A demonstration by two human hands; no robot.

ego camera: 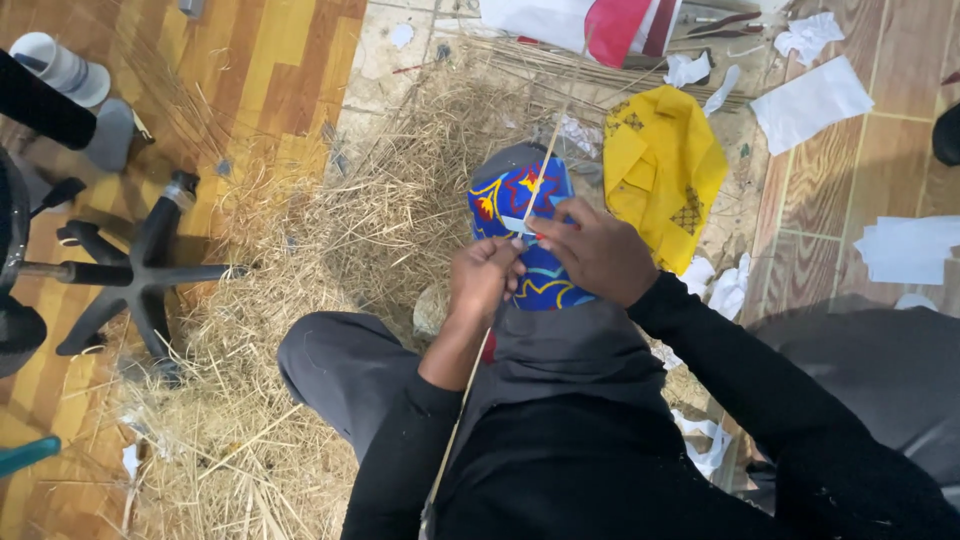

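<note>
The left hand (484,277) is closed in a loose fist around a thin stick (545,170), fingers curled together on it just above the lap. The right hand (598,252) lies just beside it to the right, fingers bent and pressed down on a blue kite (520,200) patterned in yellow and red, with the fingertips pinching at a small pale strip where the stick crosses the paper. The stick runs from near the person's body, up between the hands, and on far past the kite's top edge. The kite rests over the person's grey-clad knees, its near part hidden under the hands. To the right of it, a yellow kite (660,170) lies on the floor, touching or nearly touching the blue one; which cannot be told. A heap of straw (330,230) spreads to the left and near side. Scraps of white paper (810,100) lie scattered to the right and far right on the wood floor (260,70). A black chair base (135,275) stands at the left, and a red and white sheet (600,25) lies at the far edge.
</note>
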